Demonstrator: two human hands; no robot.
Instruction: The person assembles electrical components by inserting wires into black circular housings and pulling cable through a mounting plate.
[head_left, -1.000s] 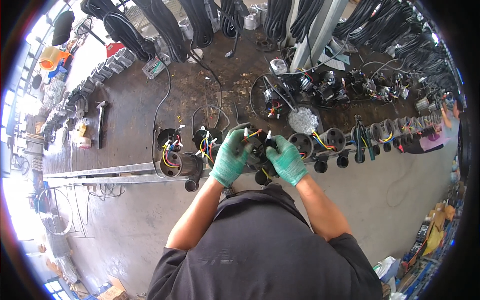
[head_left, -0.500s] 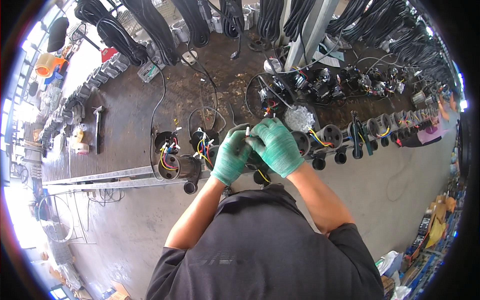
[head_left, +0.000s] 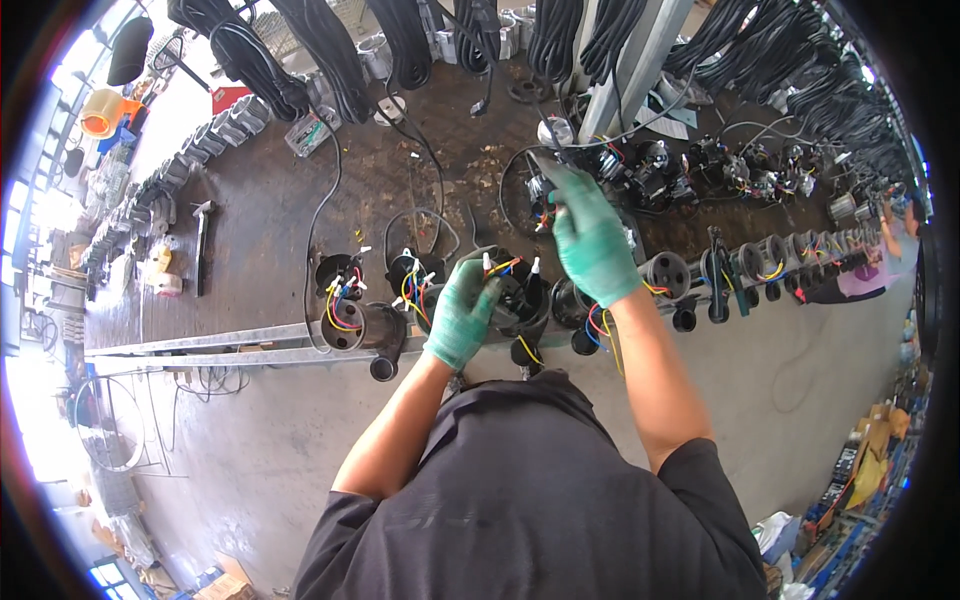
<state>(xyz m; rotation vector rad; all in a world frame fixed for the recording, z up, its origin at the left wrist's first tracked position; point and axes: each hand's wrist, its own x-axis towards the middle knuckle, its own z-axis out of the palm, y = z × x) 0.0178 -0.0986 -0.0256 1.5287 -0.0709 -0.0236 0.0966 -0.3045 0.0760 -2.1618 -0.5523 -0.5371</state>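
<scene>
My left hand (head_left: 462, 318), in a green glove, is closed at the rim of a black round motor housing (head_left: 523, 308), pinching a wire tipped with a white cap (head_left: 487, 262). Beside it, a second white wire cap (head_left: 535, 266) stands up from the same housing, next to red and yellow wires. My gloved right hand (head_left: 594, 245) is raised to the right, with fingers stretched out and slightly blurred; I see nothing in it. Beneath that hand, the clear bag is almost wholly hidden. Left of my left hand, a housing with coloured wires (head_left: 408, 285) stands near the table edge.
More black housings (head_left: 664, 272) line the table edge to the right. A hammer (head_left: 202, 240) lies at the left. Cable bundles (head_left: 405, 45) hang above the back, beside a metal post (head_left: 630, 75). Wired motor parts (head_left: 655, 175) crowd the back right; another person (head_left: 868, 275) is at far right.
My right hand has left my left hand and moved up and right, over the clear bag. The housing's wires and second white cap now show. My left hand has stayed in place.
</scene>
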